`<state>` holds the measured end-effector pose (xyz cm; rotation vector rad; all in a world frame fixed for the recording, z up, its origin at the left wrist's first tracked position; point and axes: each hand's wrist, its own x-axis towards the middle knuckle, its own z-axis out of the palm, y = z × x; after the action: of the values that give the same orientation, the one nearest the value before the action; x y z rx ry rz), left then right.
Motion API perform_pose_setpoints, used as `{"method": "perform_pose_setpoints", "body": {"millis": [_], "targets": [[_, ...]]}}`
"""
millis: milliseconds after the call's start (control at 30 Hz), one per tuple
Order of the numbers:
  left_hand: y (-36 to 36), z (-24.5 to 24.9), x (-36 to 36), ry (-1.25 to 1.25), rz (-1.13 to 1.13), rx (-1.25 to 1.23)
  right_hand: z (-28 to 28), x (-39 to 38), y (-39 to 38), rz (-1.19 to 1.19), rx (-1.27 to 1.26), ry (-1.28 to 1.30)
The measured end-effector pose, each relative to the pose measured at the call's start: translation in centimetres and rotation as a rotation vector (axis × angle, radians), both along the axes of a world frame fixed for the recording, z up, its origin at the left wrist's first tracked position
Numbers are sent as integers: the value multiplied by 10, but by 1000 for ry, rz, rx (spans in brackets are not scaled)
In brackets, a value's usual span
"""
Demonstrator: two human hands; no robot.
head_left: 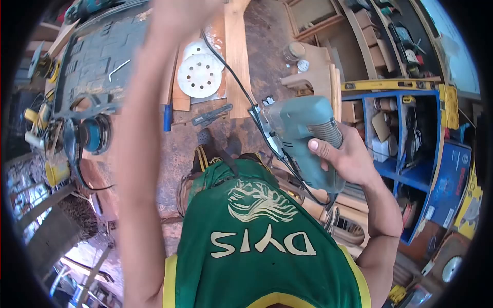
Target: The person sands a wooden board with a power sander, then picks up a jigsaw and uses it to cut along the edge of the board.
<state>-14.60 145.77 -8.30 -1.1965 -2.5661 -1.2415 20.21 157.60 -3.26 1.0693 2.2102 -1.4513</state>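
My right hand (346,154) is closed around the green body of a jigsaw (310,120), its thumb pressed along the side. The jigsaw's metal base faces left, and a black cord (231,72) runs across it and up over the bench. My left arm reaches up the left side of the view, and my left hand (179,18) is smeared by motion at the top edge, so its fingers cannot be made out. White sanding discs (199,79) with holes lie just below that hand, beside a long wooden board (236,61).
A dark tool case (92,61) holding a hex key (119,70) lies left, above a teal sander (95,134). A dark hand tool (211,115) and blue stick (167,118) lie near the bench edge. Right stand blue shelves (367,110) under a yellow spirit level (390,84).
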Motion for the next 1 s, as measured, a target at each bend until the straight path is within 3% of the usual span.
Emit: {"method": "perform_pose_setpoints", "body": {"millis": [33,100,167,267,367,467,567,867,1000], "targets": [[-6,-45,26,274,-53,193,-1,3,-2,-8,7,27],[-21,-113,96,245,106,-5,-5,6,-2,-7,9,43],[-35,-159,125,62,177,-231,-4,7,0,4,7,-25],[-40,-158,129,-225,45,-222,-4,2,-9,16,51,-5],[-31,-152,117,-303,-14,-176,2,-2,-15,-11,57,-1],[-27,-138,119,-313,47,-222,1,-2,-24,-16,58,-13],[-26,-157,112,-367,126,-116,2,-3,-37,-71,58,-19],[-36,-139,103,-530,-181,-495,4,-7,-44,-67,224,-93],[-31,-147,100,-437,-205,-488,-2,0,-49,-106,167,-42]]}}
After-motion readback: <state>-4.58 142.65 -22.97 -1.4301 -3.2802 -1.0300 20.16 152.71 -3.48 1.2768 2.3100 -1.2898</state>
